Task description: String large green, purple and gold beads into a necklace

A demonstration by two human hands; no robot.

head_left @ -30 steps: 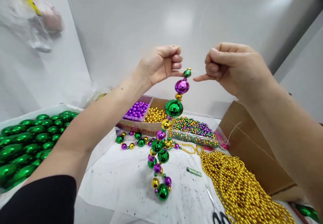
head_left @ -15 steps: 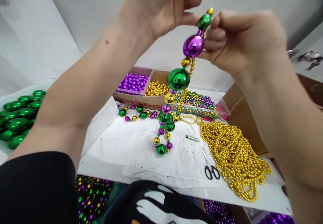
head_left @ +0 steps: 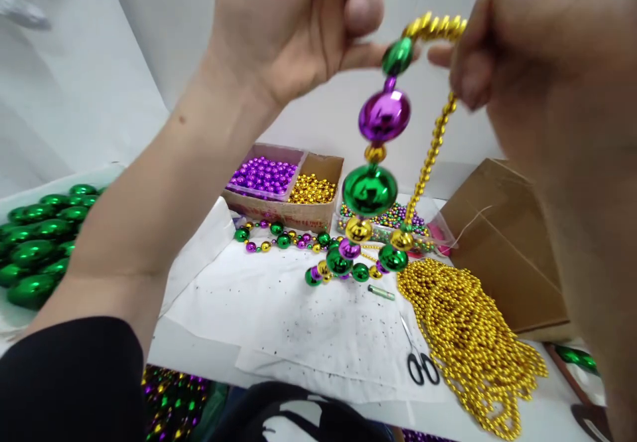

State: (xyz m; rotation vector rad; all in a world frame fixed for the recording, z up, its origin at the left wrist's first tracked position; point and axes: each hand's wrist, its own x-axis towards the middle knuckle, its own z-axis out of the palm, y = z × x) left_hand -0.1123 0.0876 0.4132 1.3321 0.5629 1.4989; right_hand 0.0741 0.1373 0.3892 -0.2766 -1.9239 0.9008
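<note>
A bead necklace [head_left: 385, 115] of large purple, green and gold beads hangs in the air in front of me, its lower end low over the table. My left hand [head_left: 318, 30] is at the top, most fingers curled, with one finger stretched behind the green bead at the necklace's upper end. The top of that hand is cut off by the frame. To its right, my right hand [head_left: 532, 64], blurred, is closed on the gold bead strand [head_left: 430, 150] of the necklace, which arches between both hands and drops back down to the larger beads.
Scissors [head_left: 418, 356] and a small green tube [head_left: 381, 293] lie on the white cloth [head_left: 279, 329], beside piled gold bead strands [head_left: 462, 336]. Behind are boxes of purple beads [head_left: 263, 175], gold beads [head_left: 312, 190] and mixed beads [head_left: 393, 216]. Green beads [head_left: 40, 249] lie left; a cardboard box [head_left: 502, 243] stands right.
My right hand has moved right and nearer the camera, pulling the gold strand away from the larger beads so the loop is opened wider. The necklace's lower end has swung.
</note>
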